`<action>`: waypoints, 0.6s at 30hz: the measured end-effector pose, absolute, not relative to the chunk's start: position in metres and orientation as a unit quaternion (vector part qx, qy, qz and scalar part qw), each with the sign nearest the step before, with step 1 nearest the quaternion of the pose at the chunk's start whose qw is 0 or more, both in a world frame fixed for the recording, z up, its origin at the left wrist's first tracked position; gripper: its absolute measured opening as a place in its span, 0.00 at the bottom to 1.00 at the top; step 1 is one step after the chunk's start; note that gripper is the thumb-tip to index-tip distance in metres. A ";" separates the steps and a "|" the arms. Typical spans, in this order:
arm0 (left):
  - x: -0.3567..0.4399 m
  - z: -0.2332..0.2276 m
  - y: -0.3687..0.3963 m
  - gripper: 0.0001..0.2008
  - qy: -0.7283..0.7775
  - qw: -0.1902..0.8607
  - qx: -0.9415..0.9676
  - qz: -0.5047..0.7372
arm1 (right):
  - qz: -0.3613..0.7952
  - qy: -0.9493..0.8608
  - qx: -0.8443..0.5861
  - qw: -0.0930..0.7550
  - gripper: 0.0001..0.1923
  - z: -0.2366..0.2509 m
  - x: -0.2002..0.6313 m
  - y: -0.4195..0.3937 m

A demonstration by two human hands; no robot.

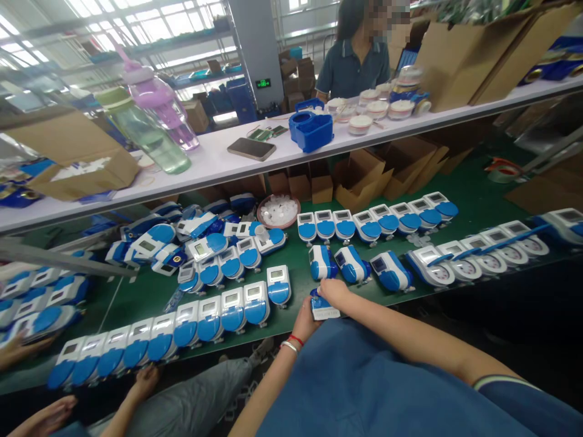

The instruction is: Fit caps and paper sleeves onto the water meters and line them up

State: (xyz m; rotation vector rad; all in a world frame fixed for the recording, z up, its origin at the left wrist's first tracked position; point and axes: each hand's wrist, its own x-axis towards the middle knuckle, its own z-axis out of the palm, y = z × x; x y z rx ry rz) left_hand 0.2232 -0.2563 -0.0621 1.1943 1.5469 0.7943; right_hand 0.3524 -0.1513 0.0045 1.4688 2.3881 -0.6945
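head view, blue-white meter between left hand, right hand (both gripping)

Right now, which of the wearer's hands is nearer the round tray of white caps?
Left. The left hand sits almost straight below the tray of white caps; the right hand lies further right, both gripping one blue-and-white meter.

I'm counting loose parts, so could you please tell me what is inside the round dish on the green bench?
The round dish holds a heap of small white caps. Whatever lies beneath the top layer is covered, so the count cannot be told.
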 end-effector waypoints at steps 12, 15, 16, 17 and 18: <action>0.180 -0.086 -0.240 0.45 0.529 0.675 0.387 0.339 | -0.464 0.755 0.462 -0.037 0.41 -0.044 0.382 -0.175; 0.183 -0.093 -0.244 0.42 0.584 0.664 0.327 0.333 | -0.424 0.756 0.498 0.024 0.36 -0.043 0.367 -0.166; 0.185 -0.094 -0.245 0.39 0.607 0.650 0.317 0.329 | -0.403 0.754 0.518 0.042 0.35 -0.042 0.361 -0.162; 0.187 -0.093 -0.245 0.36 0.627 0.634 0.317 0.323 | -0.384 0.751 0.534 0.059 0.34 -0.041 0.355 -0.158; 0.189 -0.092 -0.245 0.34 0.639 0.621 0.326 0.315 | -0.369 0.750 0.544 0.075 0.32 -0.040 0.348 -0.155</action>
